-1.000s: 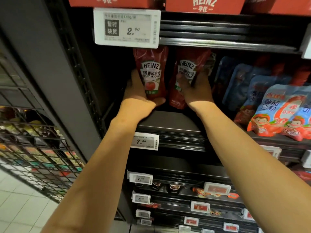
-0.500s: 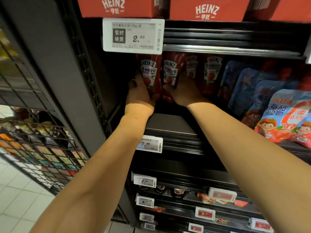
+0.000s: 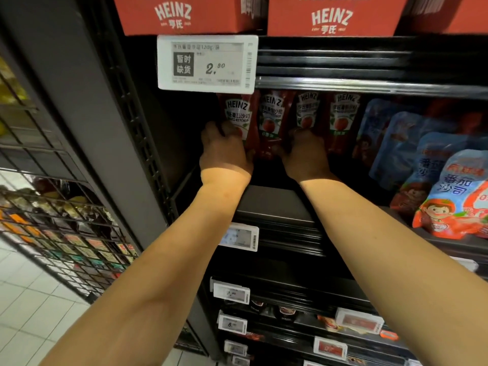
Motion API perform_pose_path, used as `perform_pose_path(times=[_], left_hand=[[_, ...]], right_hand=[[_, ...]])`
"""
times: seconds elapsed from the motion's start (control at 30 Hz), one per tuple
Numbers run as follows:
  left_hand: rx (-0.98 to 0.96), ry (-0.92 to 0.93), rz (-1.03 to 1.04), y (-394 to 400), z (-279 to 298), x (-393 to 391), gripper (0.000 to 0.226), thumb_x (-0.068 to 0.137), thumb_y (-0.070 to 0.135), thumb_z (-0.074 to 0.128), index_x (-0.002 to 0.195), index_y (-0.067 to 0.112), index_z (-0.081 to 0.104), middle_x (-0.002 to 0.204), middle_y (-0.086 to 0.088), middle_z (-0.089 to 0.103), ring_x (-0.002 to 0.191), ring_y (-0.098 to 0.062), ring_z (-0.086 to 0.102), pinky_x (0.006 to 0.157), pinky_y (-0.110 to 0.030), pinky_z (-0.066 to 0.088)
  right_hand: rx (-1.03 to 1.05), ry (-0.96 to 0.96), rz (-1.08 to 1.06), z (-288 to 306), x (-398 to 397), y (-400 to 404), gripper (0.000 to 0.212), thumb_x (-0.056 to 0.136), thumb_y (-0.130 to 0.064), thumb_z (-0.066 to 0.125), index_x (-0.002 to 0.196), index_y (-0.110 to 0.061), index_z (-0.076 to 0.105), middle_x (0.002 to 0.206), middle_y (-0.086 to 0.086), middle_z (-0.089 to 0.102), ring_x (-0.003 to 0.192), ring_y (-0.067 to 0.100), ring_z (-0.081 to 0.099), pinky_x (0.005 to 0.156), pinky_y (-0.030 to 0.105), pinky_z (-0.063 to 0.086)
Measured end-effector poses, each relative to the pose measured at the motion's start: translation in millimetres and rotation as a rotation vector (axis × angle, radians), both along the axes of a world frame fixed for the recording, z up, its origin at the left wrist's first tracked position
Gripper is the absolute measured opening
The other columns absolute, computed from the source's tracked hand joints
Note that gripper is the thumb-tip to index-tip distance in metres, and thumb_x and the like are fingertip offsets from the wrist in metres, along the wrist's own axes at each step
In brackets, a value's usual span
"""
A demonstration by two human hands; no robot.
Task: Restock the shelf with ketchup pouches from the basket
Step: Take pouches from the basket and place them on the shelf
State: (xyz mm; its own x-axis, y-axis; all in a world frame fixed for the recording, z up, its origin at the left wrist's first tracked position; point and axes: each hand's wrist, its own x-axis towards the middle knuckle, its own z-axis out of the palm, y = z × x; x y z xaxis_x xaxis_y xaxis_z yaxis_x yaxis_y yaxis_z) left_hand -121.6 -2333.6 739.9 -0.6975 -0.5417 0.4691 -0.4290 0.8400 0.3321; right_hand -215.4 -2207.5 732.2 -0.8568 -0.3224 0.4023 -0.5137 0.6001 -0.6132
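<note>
both our hands are deep in the shelf [image 3: 277, 204]: left hand [image 3: 224, 151] grips the upright leftmost ketchup pouch [image 3: 237, 114], right hand [image 3: 303, 151] holds the third pouch [image 3: 306, 109]. basket's out of view.

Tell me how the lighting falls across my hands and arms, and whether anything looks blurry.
Head view: both forearms are brightly lit, but the left hand and right hand sit in the shelf's shadow; the red Heinz ketchup pouches look dim, and the white price tag below is washed out.

Head view: worn at head height, aimed forward and down.
Nearness: shelf [image 3: 277, 204] seen close, at arm's reach.
</note>
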Motion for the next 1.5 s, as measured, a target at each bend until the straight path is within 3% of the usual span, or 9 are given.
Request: perform_pose_path(times=[0.13, 0.37, 0.53, 0.77, 1.0, 1.2, 1.33, 1.43, 1.5], left_hand=[[0.08, -0.013, -0.028, -12.4, 0.6, -10.7, 0.076, 0.089, 0.036, 0.071, 0.146, 0.004, 0.031, 0.136, -0.023, 0.045, 0.119, -0.041, 0.055, 0.089, -0.046, 0.051], [0.11, 0.025, -0.036, -16.9, -5.5, -14.9, 0.07, 0.089, 0.036, 0.072, 0.143, 0.005, 0.038, 0.13, -0.023, 0.056, 0.115, -0.042, 0.06, 0.086, -0.043, 0.052], [0.139, 0.047, -0.05, -18.3, -7.7, -12.8, 0.065, 0.09, 0.035, 0.07, 0.141, 0.007, 0.04, 0.13, -0.022, 0.057, 0.114, -0.043, 0.061, 0.087, -0.044, 0.052], [0.137, 0.022, -0.041, -18.8, -10.1, -16.2, 0.07, 0.09, 0.035, 0.069, 0.145, 0.008, 0.036, 0.132, -0.022, 0.053, 0.116, -0.043, 0.058, 0.087, -0.046, 0.051], [0.133, 0.033, -0.028, -20.6, -9.5, -16.9, 0.069, 0.088, 0.031, 0.073, 0.143, 0.008, 0.039, 0.132, -0.021, 0.056, 0.116, -0.041, 0.06, 0.089, -0.043, 0.052], [0.149, 0.019, -0.013, -19.7, -9.8, -13.9, 0.048, 0.087, 0.037, 0.074, 0.119, 0.005, 0.059, 0.112, -0.019, 0.068, 0.103, -0.039, 0.068, 0.072, -0.035, 0.049], [0.151, -0.033, -0.031, -22.0, -11.3, -13.8, 0.033, 0.085, 0.027, 0.077, 0.109, 0.006, 0.067, 0.108, -0.017, 0.07, 0.101, -0.037, 0.069, 0.075, -0.036, 0.054], [0.129, -0.032, -0.044, -20.8, -10.6, -15.7, 0.024, 0.086, 0.02, 0.072, 0.104, 0.005, 0.068, 0.106, -0.018, 0.07, 0.099, -0.037, 0.07, 0.075, -0.037, 0.056], [0.136, -0.021, -0.049, -19.4, -10.6, -15.3, 0.025, 0.085, 0.019, 0.073, 0.105, 0.004, 0.068, 0.106, -0.019, 0.07, 0.099, -0.038, 0.069, 0.072, -0.035, 0.054]], right_hand=[[-0.024, -0.02, 0.013, 1.0, -3.9, -1.5, 0.041, 0.087, -0.021, 0.075, 0.125, -0.009, 0.065, 0.121, 0.014, 0.07, 0.114, 0.03, 0.064, 0.099, 0.035, 0.051], [-0.037, -0.076, 0.035, -0.4, -4.8, -3.6, 0.047, 0.088, -0.024, 0.076, 0.129, -0.006, 0.063, 0.127, 0.014, 0.067, 0.12, 0.028, 0.061, 0.103, 0.035, 0.048], [-0.152, -0.004, -0.023, 8.6, 1.1, -5.2, 0.061, 0.091, -0.063, 0.056, 0.129, -0.016, 0.064, 0.128, 0.007, 0.067, 0.12, 0.024, 0.061, 0.098, 0.026, 0.045], [-0.252, 0.039, 0.025, 15.9, -3.8, -20.0, 0.045, 0.103, -0.038, 0.051, 0.133, -0.007, 0.061, 0.134, 0.013, 0.062, 0.126, 0.026, 0.055, 0.101, 0.026, 0.041], [-0.314, 0.03, 0.011, 18.1, -3.2, -20.6, 0.042, 0.101, -0.035, 0.057, 0.13, -0.005, 0.063, 0.131, 0.013, 0.065, 0.123, 0.025, 0.058, 0.101, 0.027, 0.043], [-0.177, 0.02, -0.037, 3.8, 4.4, -1.5, 0.048, 0.082, -0.039, 0.078, 0.118, -0.01, 0.063, 0.11, 0.004, 0.072, 0.1, 0.015, 0.066, 0.068, 0.004, 0.04], [0.043, 0.021, -0.032, -8.0, -0.5, -1.7, 0.046, 0.084, -0.037, 0.076, 0.117, -0.007, 0.066, 0.117, 0.011, 0.07, 0.109, 0.027, 0.066, 0.081, 0.019, 0.046], [0.023, 0.015, -0.042, -6.7, -3.4, -7.0, 0.047, 0.085, -0.033, 0.075, 0.121, -0.005, 0.063, 0.121, 0.013, 0.068, 0.114, 0.031, 0.063, 0.092, 0.028, 0.051], [-0.007, -0.018, -0.031, -6.8, -3.8, -7.3, 0.048, 0.084, -0.033, 0.076, 0.122, -0.006, 0.064, 0.122, 0.011, 0.068, 0.115, 0.028, 0.063, 0.09, 0.025, 0.05]])
